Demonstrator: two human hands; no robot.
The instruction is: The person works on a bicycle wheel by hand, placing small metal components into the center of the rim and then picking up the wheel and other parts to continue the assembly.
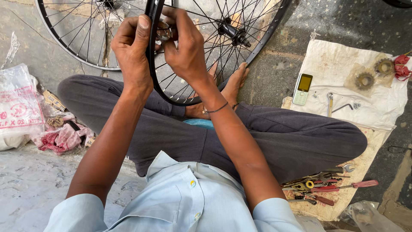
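Head view is showing a black spoked bicycle wheel (171, 96) standing on edge in front of the seated person, its rim rising edge-on between the two hands and curving down to the crossed legs. A small metal part (163, 31), apparently a nut or fitting, is sitting at the rim right where the fingers are meeting; its exact kind cannot be told. The left hand (134, 47) is closing around the rim from its own side, fingers curled and thumb up, gripping the rim. The right hand (185, 45) is pressing in from the opposite side, fingertips pinched on the metal part. Both hands are equally near; the rim is running upright between them, directly ahead at chest height.

A second wheel (81, 38) is lying flat on the ground behind. To the right, a white cloth (343, 60) is carrying a small phone (302, 88), two sprockets (365, 80) and a spanner (329, 103). Nearer the right knee, a heap of hand tools (319, 184) is resting. A plastic bag (17, 107) is lying at the left.
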